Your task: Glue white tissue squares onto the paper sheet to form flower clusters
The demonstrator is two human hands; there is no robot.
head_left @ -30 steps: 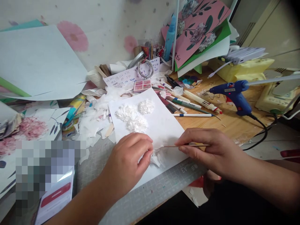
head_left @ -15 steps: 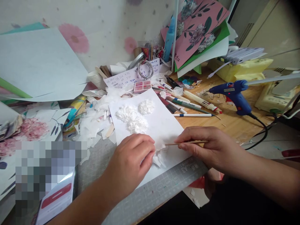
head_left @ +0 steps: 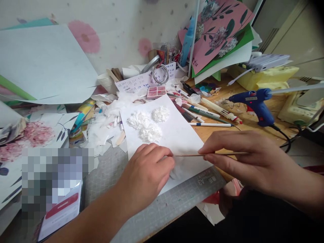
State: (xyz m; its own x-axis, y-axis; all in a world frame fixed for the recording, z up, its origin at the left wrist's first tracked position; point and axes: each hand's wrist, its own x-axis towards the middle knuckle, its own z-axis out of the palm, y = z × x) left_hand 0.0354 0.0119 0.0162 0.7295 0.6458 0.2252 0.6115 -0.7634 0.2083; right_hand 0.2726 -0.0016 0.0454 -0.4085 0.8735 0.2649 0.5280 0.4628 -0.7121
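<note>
My right hand (head_left: pixel 238 158) pinches a thin wooden stick (head_left: pixel 187 155) between thumb and fingers, holding it nearly level. The stick's tip reaches the fingertips of my left hand (head_left: pixel 149 168), which is curled closed over the paper; its grip is hidden. Beside my left thumb, faint white tissue paper (head_left: pixel 175 172) shows, partly covered. Both hands are over a white sheet (head_left: pixel 182 131). On that sheet, beyond my left hand, sit three ruffled white paper blossoms (head_left: pixel 150 131).
A grey cutting mat (head_left: pixel 141 219) lies beneath. Torn tissue (head_left: pixel 101 125) is heaped at left, near a phone (head_left: pixel 62 212). Markers (head_left: pixel 202 113) and a blue glue gun (head_left: pixel 255 99) with its cable lie at right. A pink palette (head_left: pixel 156 92) is behind the sheet.
The white tissue that showed at the stick's tip is now mostly out of sight by my left hand. My right hand has moved right, and its fingers extend straighter along the stick.
</note>
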